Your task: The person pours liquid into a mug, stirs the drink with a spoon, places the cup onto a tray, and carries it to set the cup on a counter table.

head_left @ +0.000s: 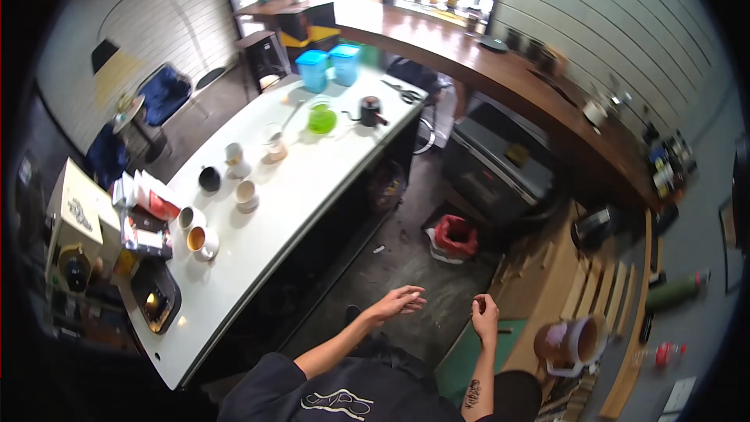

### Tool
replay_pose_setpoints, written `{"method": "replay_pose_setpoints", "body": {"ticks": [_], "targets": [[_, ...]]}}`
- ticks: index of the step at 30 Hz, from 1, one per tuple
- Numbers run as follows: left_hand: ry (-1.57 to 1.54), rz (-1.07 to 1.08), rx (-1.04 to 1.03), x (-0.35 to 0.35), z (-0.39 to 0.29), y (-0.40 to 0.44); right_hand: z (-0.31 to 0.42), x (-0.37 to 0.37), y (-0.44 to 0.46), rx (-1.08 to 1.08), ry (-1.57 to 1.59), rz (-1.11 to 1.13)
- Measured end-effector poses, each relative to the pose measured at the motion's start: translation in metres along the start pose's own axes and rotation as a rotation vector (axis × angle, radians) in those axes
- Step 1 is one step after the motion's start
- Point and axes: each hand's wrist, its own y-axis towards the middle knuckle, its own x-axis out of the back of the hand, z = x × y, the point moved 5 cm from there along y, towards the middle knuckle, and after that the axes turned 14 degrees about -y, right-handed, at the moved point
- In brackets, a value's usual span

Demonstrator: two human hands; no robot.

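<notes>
My left hand (396,304) reaches over the dark floor with its fingers stretched out, holding nothing. To its right is my right hand (485,314), its fingers curled together; whatever they may hold is too small to make out. A green board or mat (461,369) lies below my right forearm. Nearby, on the wooden slatted surface, stands a large brownish pitcher (556,344) with a handle. The two hands are apart, and neither touches the white counter (269,223) on the left.
On the counter stand several mugs, including a white mug (203,244) with brown liquid, a gooseneck kettle (370,112), a green container (321,117) and two blue containers (313,70). A red-lined bin (453,238) sits on the floor near a large grey cooler (500,148).
</notes>
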Motion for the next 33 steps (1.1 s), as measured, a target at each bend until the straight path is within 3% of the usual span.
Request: {"method": "replay_pose_setpoints", "body": {"ticks": [3,10,12,17,28,31,33], "targets": [[-0.025,-0.117,-0.122,0.063,-0.047,-0.023,0.056,-0.069,0.040,0.043,0.229,0.090],[-0.166,-0.306,-0.380,0.149,-0.121,-0.100,0.219,-0.191,0.036,0.324,0.246,0.594],[-0.234,-0.371,-0.465,0.167,-0.131,-0.115,0.250,-0.201,0.039,0.499,0.151,0.611],[-0.212,-0.498,-0.591,0.196,-0.157,-0.126,0.279,-0.220,0.086,0.596,0.164,0.551],[-0.147,-0.593,-0.798,0.226,-0.278,-0.079,0.385,-0.209,0.232,0.621,0.353,0.565],[-0.151,-0.797,-1.005,0.264,-0.308,-0.065,0.420,-0.215,0.265,0.657,0.417,0.583],[-0.154,-0.899,-1.033,0.286,-0.322,-0.057,0.450,-0.213,0.273,0.665,0.441,0.643]]}}
